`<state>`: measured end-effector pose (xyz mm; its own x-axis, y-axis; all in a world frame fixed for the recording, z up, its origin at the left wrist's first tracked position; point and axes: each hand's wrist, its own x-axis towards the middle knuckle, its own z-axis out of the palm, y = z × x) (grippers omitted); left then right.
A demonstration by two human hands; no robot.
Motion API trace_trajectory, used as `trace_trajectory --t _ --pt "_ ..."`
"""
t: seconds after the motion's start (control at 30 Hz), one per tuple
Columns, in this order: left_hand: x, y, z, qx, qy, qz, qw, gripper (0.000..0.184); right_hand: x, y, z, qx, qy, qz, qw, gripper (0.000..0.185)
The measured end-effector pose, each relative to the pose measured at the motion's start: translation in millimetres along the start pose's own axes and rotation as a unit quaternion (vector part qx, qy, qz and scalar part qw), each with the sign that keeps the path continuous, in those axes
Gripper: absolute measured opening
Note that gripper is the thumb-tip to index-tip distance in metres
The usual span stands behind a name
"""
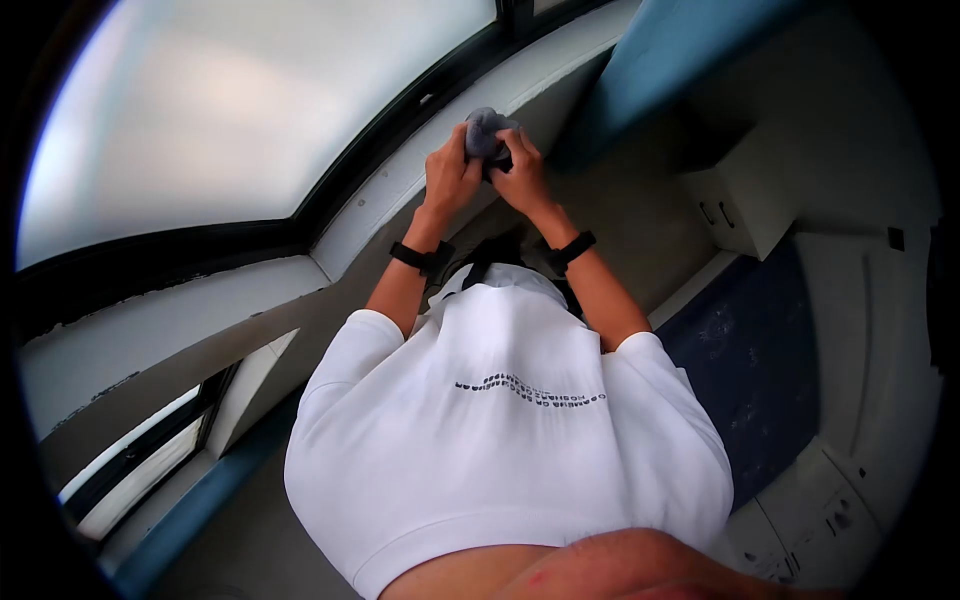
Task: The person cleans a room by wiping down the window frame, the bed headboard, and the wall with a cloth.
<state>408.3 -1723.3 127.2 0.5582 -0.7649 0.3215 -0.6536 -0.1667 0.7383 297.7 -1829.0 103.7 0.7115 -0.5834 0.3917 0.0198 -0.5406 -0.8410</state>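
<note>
A bunched grey cloth point(484, 132) is held up between my two hands, out in front of my chest beside the window ledge. My left hand point(450, 172) grips its left side, with the fingers curled around it. From the right, my right hand point(521, 172) pinches the cloth, its fingertips pressed into the fabric. Part of the cloth is folded over and hidden behind my fingers. A black band point(420, 258) circles my left wrist, and another black band point(572, 252) is on my right.
A large frosted window point(220, 110) with a dark frame fills the upper left, above a pale ledge point(385, 195). A blue panel point(660, 70) runs along the top. To the right are a white cabinet point(740, 205) with dark handles and a dark blue patterned surface point(750, 360).
</note>
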Motion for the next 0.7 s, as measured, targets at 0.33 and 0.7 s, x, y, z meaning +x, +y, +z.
trace_trajectory --t 0.33,0.7 --pt "153.9 42.2 89.1 -0.579 -0.119 -0.301 0.748 0.048 115.6 6.6 -102.4 -0.098 -0.022 -0.103 0.99 0.079" --pt "190.3 156.2 4.7 -0.351 -0.423 0.13 0.825 0.029 138.9 97.7 -95.7 -0.386 -0.125 -0.028 0.913 0.054"
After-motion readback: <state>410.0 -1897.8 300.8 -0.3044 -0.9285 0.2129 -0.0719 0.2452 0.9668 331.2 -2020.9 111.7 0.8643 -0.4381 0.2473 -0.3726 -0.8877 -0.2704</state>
